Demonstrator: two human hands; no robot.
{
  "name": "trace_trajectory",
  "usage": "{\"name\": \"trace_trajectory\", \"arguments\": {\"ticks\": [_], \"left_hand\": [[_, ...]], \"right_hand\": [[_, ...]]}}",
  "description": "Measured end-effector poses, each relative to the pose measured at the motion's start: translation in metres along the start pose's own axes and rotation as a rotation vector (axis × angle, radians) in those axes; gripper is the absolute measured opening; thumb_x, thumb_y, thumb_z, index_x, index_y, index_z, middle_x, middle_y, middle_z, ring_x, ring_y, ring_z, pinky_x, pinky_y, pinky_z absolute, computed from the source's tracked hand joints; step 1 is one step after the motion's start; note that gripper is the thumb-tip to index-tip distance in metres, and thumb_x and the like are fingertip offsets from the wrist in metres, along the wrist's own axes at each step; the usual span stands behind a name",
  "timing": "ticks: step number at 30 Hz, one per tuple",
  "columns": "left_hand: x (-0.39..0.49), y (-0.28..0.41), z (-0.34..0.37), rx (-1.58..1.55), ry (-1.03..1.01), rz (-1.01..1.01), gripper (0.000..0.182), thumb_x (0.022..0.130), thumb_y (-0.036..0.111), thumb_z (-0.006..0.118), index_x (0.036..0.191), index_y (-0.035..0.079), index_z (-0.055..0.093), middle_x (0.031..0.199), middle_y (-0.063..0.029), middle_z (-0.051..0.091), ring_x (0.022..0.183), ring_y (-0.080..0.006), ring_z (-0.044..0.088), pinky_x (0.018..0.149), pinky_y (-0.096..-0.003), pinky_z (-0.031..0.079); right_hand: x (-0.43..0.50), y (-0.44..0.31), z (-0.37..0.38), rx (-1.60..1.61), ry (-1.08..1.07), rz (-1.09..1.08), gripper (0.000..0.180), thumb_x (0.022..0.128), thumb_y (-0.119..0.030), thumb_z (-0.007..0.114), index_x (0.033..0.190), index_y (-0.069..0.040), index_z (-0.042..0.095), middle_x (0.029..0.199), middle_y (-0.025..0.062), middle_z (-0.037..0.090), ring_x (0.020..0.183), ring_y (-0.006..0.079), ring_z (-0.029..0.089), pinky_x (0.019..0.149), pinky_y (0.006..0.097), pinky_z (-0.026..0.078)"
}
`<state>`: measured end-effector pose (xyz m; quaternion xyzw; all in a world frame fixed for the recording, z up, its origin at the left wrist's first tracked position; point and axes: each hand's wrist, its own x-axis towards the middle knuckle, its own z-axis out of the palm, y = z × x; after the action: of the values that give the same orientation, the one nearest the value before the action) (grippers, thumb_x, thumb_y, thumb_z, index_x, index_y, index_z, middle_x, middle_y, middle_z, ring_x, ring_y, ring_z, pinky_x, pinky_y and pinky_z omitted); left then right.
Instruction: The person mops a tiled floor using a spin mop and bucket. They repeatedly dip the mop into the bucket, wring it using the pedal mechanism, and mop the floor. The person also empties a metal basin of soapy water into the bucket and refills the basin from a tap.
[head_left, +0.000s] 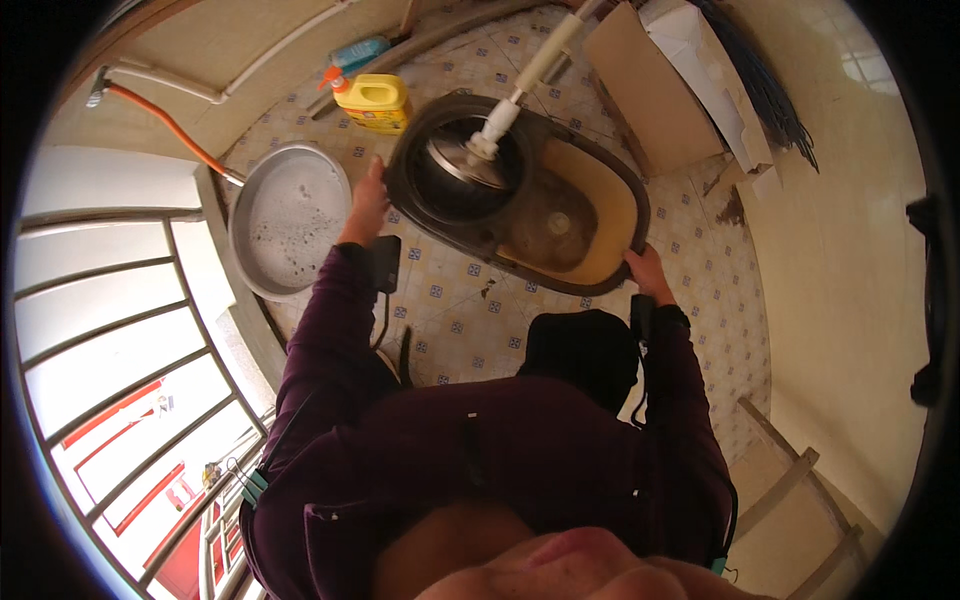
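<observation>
An oval spin mop bucket (641, 217) is tilted in front of me, held at both ends. My left hand (366, 206) grips its left end, beside the round wringer basket (420, 196). At the lower right corner my right hand (649, 274) holds the rim. A mop (538, 64) with a pale pole stands in the basket, its round metal plate (465, 161) showing. The bucket's other half is tan inside with a dark, wet-looking bottom (540, 236). I cannot tell whether the bucket touches the floor.
Left of my left hand is a round metal basin (235, 225) with sudsy water. Behind stand a yellow pump jug (384, 101) and a blue bottle (358, 52). An orange hose (161, 124) hangs from a tap. Cardboard (652, 97) leans at right; a barred window (112, 277) is left.
</observation>
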<state>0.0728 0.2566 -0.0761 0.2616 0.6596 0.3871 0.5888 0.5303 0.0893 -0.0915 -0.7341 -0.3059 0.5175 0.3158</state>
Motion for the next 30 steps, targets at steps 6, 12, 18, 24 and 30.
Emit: {"name": "trace_trajectory", "arguments": {"ticks": [6, 12, 18, 24, 30], "left_hand": [[-0.043, -0.044, 0.034, 0.195, -0.06, -0.04, 0.053, 0.083, 0.052, 0.044, 0.097, 0.002, 0.058, 0.081, -0.0045, 0.056, 0.068, -0.0139, 0.051, 0.055, -0.0265, 0.038], [-0.065, -0.056, 0.061, 0.379, -0.026, -0.053, 0.061, 0.082, 0.052, 0.046, 0.104, -0.004, 0.055, 0.097, -0.017, 0.059, 0.089, -0.0234, 0.056, 0.079, -0.0331, 0.041], [-0.069, -0.069, 0.062, 0.403, 0.01, 0.067, 0.056, 0.082, 0.049, 0.048, 0.103, -0.002, 0.055, 0.099, -0.0164, 0.06, 0.092, -0.0239, 0.056, 0.081, -0.033, 0.041], [-0.092, -0.084, 0.067, 0.387, 0.058, 0.012, 0.041, 0.081, 0.034, 0.057, 0.102, -0.001, 0.05, 0.096, -0.0139, 0.058, 0.092, -0.0232, 0.055, 0.081, -0.0326, 0.041], [-0.106, -0.107, 0.064, 0.329, 0.012, -0.02, 0.04, 0.082, 0.02, 0.058, 0.114, 0.005, 0.039, 0.108, -0.0069, 0.051, 0.094, -0.0183, 0.049, 0.073, -0.0354, 0.041]], "right_hand": [[-0.031, 0.028, -0.061, 0.087, 0.092, 0.117, 0.042, 0.078, -0.016, 0.056, 0.112, 0.006, 0.047, 0.099, 0.0111, 0.056, 0.083, 0.0195, 0.055, 0.069, 0.0324, 0.046], [-0.038, 0.029, -0.097, 0.17, 0.085, 0.15, 0.032, 0.08, -0.015, 0.054, 0.105, 0.004, 0.051, 0.094, 0.0088, 0.058, 0.079, 0.0157, 0.058, 0.066, 0.0263, 0.048], [-0.021, 0.04, -0.101, 0.148, 0.114, 0.12, 0.033, 0.08, -0.012, 0.053, 0.108, 0.006, 0.049, 0.098, 0.0105, 0.058, 0.082, 0.017, 0.057, 0.069, 0.0274, 0.047], [0.027, 0.035, -0.114, -0.067, 0.18, -0.094, 0.036, 0.08, -0.018, 0.052, 0.106, 0.006, 0.051, 0.1, 0.0135, 0.058, 0.085, 0.0227, 0.055, 0.076, 0.0356, 0.042], [0.062, 0.006, -0.121, -0.396, 0.151, -0.027, 0.038, 0.079, -0.021, 0.053, 0.106, 0.006, 0.052, 0.097, 0.0197, 0.058, 0.086, 0.0295, 0.056, 0.075, 0.0386, 0.043]]}}
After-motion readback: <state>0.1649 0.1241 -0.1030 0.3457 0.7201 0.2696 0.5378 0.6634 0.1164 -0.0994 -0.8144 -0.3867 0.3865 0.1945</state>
